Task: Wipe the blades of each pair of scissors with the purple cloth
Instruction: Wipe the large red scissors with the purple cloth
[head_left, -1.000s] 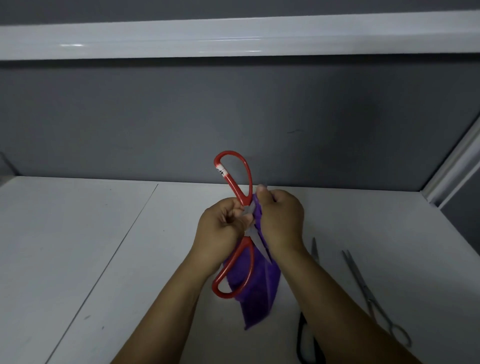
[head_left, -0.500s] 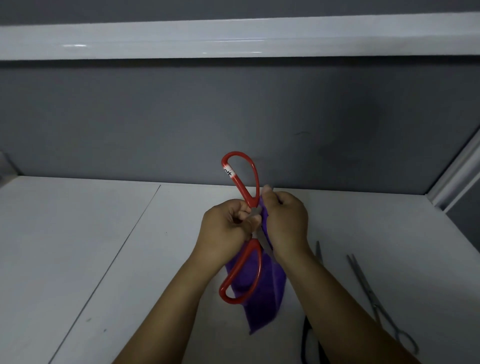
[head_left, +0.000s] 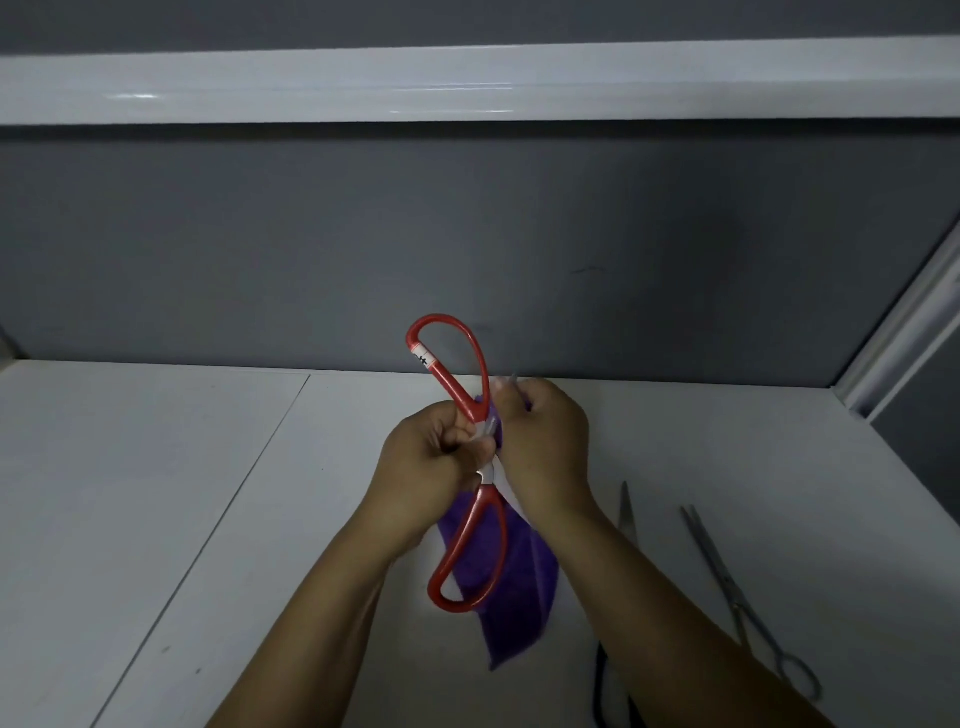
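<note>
In the centre of the frame, both hands hold a pair of large scissors with red plastic loop handles (head_left: 451, 387) above a white table (head_left: 156, 519). The scissors are opened wide: one red loop points up toward the grey back wall (head_left: 467, 234), and the other hangs down in front of the cloth.

The left hand (head_left: 431, 457) has its fingers curled tightly round the scissors at the place where the two halves cross. The right hand (head_left: 545, 447), just beside it and touching it, has its fingers closed on a purple soft cloth (head_left: 519, 597), which it pinches round one blade. Only a short pale strip of this blade shows between the two hands. The rest of the cloth hangs down under the hands, toward the lower centre.

On the table at the lower right lie two more pairs. Scissors with black handles (head_left: 627, 519) are partly hidden by the right forearm, with the blade pointing up. Thin all-metal silver scissors (head_left: 727, 582) lie further right, apart from them.

A white glossy shelf edge (head_left: 467, 83) runs across the top of the frame.
</note>
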